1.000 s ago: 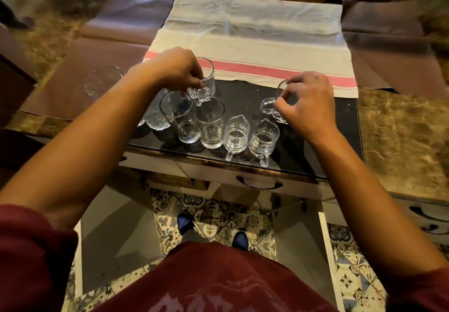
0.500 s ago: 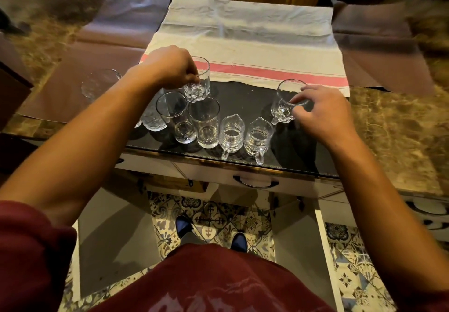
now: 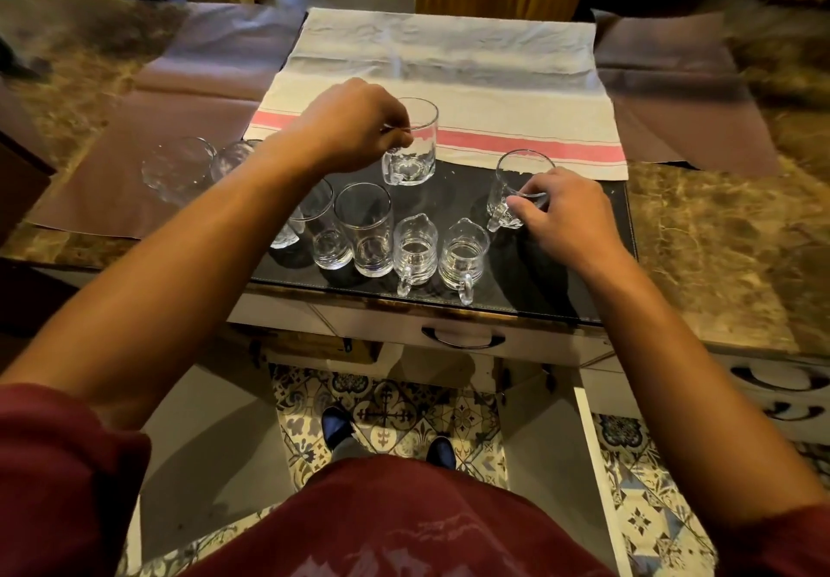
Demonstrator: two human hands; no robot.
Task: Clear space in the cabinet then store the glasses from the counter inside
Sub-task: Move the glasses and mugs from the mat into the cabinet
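A marble counter (image 3: 718,235) carries a striped cloth (image 3: 449,68) and a black mat (image 3: 561,280) crowded with glasses (image 3: 364,235). The left hand (image 3: 350,127) pinches the rim of a glass mug (image 3: 411,145); the right hand (image 3: 561,212) grips another mug (image 3: 516,185) by its handle.

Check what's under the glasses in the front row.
A black mat lies under the front row: two tall glasses and two small mugs. Its back edge goes under the striped cloth. The counter beneath the mat is covered; the left arm hides more glasses.
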